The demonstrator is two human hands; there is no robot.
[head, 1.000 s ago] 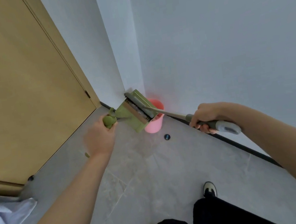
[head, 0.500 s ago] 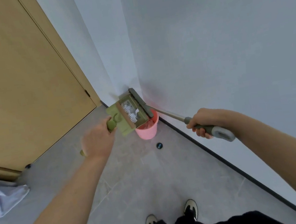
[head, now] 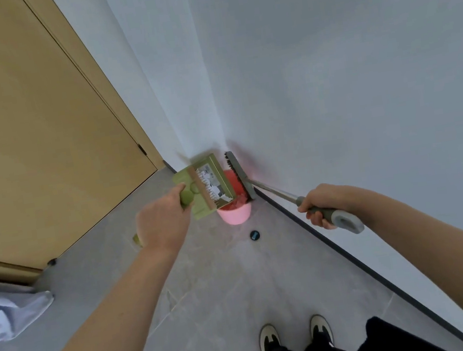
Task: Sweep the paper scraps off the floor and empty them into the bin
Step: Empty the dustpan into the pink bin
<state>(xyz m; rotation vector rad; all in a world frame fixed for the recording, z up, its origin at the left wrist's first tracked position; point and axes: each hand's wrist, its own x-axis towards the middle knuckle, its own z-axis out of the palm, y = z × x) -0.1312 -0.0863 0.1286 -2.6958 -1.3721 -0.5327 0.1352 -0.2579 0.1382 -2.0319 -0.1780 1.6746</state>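
My left hand (head: pixel 162 222) grips the handle of a green dustpan (head: pixel 194 199), which is tilted over a pink bin (head: pixel 234 212) in the corner of the room. White paper scraps (head: pixel 212 184) lie inside the pan against its comb. My right hand (head: pixel 323 205) grips the grey handle of a brush (head: pixel 240 174), whose dark bristle head stands just right of the pan, above the bin's far rim, apart from the pan. More scraps show inside the bin.
A wooden door (head: pixel 26 139) fills the left side and white walls (head: pixel 328 70) meet behind the bin. A small dark round object (head: pixel 254 235) lies on the grey tiled floor near the black skirting. Pale cloth (head: pixel 4 314) lies at left. My shoes (head: pixel 296 334) are below.
The brush head has come away from the dustpan's mouth to the right, and the scraps in the pan now show. The pan has tipped further over the bin.
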